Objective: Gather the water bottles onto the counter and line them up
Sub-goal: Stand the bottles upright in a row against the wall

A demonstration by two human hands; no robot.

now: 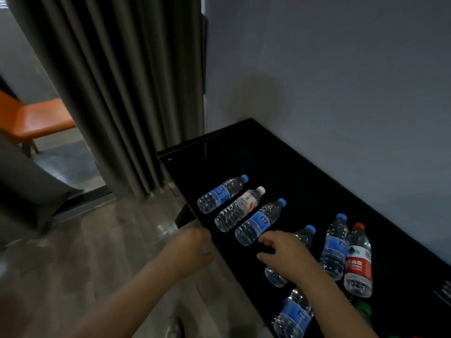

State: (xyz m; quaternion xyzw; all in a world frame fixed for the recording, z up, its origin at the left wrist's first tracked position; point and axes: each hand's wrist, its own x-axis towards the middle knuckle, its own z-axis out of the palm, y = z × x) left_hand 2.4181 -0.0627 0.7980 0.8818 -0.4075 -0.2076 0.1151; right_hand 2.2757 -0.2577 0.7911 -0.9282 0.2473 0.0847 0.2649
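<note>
Meanwhile, at lower centre, the right hand (285, 254) spreads relaxed fingers over a lying water bottle (305, 237), seemingly to square it with three aligned bottles (238, 209) on the black counter (268, 162). The left hand (192, 247) waits at the edge, its fingers hidden and its state unclear.

Red-label btl (358, 264): Chinese "山" only

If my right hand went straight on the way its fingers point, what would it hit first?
Probably the base of the clear plastic water bottle with blue label and blue cap, lying on the black counter just ahead of the fingers of the right hand. Its height above the counter is unclear.
</note>
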